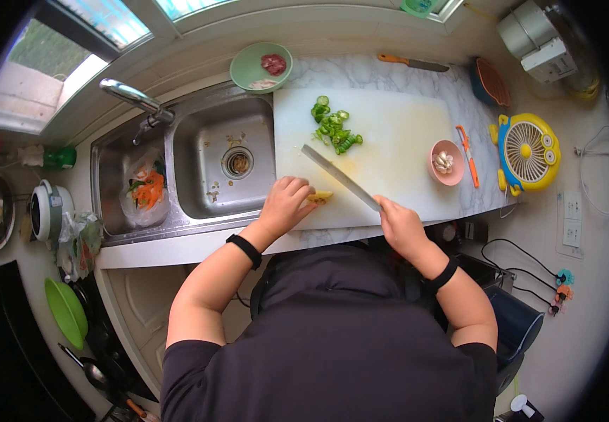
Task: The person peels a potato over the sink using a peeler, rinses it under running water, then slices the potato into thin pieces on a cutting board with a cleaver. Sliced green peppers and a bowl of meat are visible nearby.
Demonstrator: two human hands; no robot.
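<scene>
My right hand (400,221) is closed on the handle of a knife (340,176), whose wide blade points up and left over the white cutting board (410,137). At the board's lower left edge, the fingers of my left hand (286,203) rest on a small yellow-brown piece of food (320,197), perhaps ginger. Sliced green peppers (333,126) lie in a loose pile beyond the blade. A pink bowl (446,176) with peeled garlic cloves (442,162) stands on the board's right side.
Left of the board is a double steel sink (223,211) with scraps at its drain and a bag of peelings (147,192). A green bowl (241,66) holds raw meat. An orange-handled knife (415,64), a peeler (468,155) and a yellow fan (530,152) are around the board.
</scene>
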